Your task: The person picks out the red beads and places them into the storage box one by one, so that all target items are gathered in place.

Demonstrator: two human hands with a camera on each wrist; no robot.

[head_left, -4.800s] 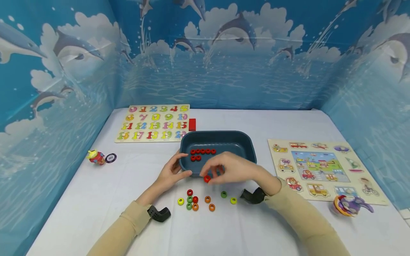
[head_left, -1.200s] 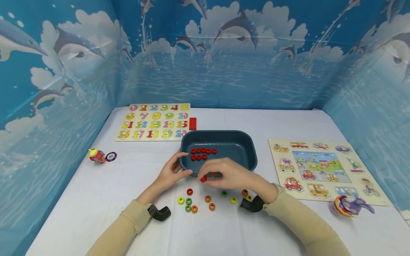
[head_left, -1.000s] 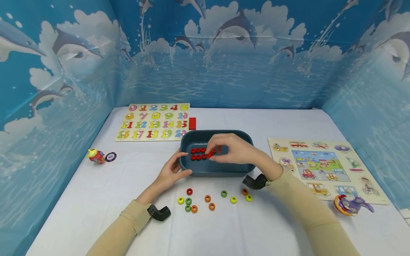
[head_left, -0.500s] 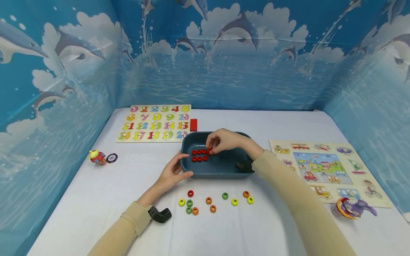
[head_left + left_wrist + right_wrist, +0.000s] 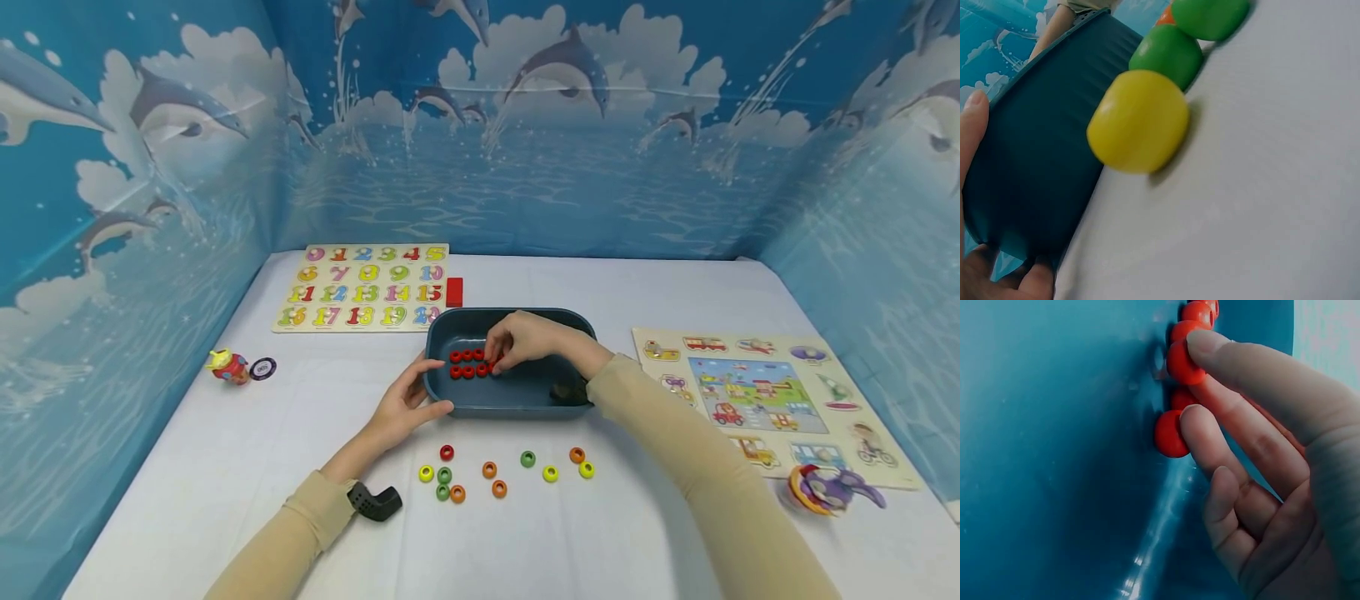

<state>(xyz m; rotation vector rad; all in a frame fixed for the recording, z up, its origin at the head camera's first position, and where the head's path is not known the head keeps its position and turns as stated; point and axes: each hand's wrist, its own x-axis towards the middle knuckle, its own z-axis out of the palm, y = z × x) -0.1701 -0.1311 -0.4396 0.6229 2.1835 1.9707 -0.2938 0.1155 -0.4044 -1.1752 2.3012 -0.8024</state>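
A dark teal tray (image 5: 517, 412) holds two rows of red beads (image 5: 468, 372) toward its left side. My left hand (image 5: 401, 408) grips the tray's left end, thumb along the near wall and fingers round the end, as the left wrist view shows. Inside the tray, my right hand (image 5: 525, 340) pinches a red bead (image 5: 1186, 362) between thumb and finger, low over the floor at the right end of the nearer row. Another red bead (image 5: 1171, 434) lies against a fingertip in the right wrist view. The right hand hides the right end of the farther row.
In front of the tray lie loose beads: one red bead (image 5: 447, 452), and several yellow, green and orange beads (image 5: 499, 489). A number puzzle board (image 5: 360, 287) and red block (image 5: 454, 292) lie behind left, a vehicle puzzle (image 5: 757, 396) and purple toy (image 5: 832, 490) right, a small figurine (image 5: 228, 367) left.
My right hand has carried a red bead from the tray's near side into it, then shifted slightly toward the nearer row. Over the longer span, one more red bead joined that row. Left hand unchanged.
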